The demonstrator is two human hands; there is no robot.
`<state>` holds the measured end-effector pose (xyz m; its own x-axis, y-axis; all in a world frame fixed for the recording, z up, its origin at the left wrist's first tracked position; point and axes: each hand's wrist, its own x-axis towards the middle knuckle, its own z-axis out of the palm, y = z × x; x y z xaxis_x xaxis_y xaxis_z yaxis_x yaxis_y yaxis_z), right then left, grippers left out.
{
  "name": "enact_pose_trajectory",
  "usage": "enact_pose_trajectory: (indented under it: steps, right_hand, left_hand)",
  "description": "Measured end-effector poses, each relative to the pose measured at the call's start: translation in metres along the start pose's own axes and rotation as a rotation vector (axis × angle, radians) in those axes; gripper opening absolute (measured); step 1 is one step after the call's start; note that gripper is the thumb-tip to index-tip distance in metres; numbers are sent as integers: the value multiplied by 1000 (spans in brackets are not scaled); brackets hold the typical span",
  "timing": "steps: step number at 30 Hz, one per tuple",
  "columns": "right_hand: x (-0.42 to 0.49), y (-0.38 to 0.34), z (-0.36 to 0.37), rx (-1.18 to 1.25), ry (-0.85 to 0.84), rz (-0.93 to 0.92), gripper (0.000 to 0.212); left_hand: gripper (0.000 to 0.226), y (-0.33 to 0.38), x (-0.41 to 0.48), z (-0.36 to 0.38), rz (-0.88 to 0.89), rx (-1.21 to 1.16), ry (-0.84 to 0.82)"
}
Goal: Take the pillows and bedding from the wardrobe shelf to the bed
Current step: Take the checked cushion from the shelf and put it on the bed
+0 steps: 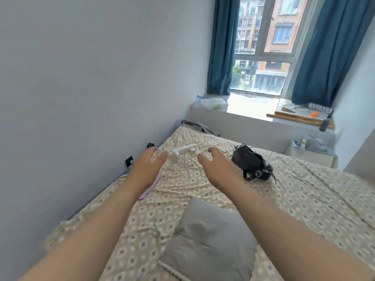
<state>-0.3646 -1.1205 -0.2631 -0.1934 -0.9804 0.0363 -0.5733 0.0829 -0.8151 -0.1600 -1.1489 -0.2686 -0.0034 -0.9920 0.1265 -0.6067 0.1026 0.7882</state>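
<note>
While left grip and right grip hover spread, the grey pillow lies apart, below them.

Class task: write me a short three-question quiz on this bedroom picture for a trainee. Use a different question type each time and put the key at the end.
1. True or false: the grey pillow lies on the bed.
2. What do the left hand and the right hand hold? A) a blanket B) nothing C) the pillow
3. Fill in: the curtains beside the window are ____ in colour.
Key: 1 true; 2 B; 3 blue.
</note>
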Motion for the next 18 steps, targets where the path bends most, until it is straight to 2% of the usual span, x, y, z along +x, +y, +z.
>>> enact_pose_trajectory:
  steps: [12,15,18]
  right_hand:
    - [-146,-201,-27,234,-300,-597,56]
    - [-191,-245,-16,298,-386,-703,56]
    - [-255,-291,7,362,-524,-798,55]
  left_hand:
    - [44,114,-208,-199,49,116,570]
    - [54,117,-272,-247,-14,168,682]
    - [68,115,-355,-301,-99,223,866]
